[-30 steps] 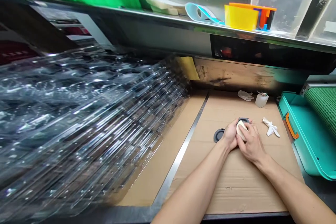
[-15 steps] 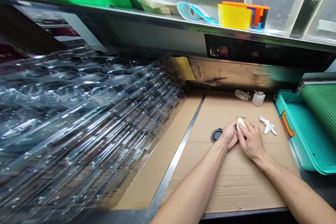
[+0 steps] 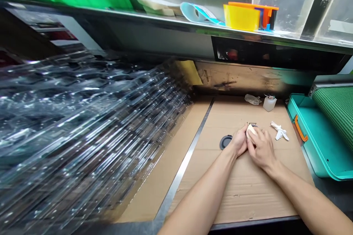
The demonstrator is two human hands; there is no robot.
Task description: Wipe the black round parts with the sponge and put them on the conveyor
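cupping a cream oval piece (image 3: pixel 250 130) at 12 o'clock from the wrists, left hand (image 3: pixel 239 141) and right hand (image 3: pixel 260 149) closed together on it, a dark grey disc (image 3: pixel 225 142) lying apart at their 9 o'clock (nothing on it).

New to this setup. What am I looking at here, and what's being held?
No machine here: one camera, worn on a person's head, looks forward and down at their own bare hands. The left hand and right hand close around a pale rounded piece; I cannot tell what it is. Below them is a cardboard sheet. A dark grey ring lies beside the left hand; farther off are a small plastic bottle and crumpled white material. A teal tray sits to the right, stacked clear plastic sheets to the left.
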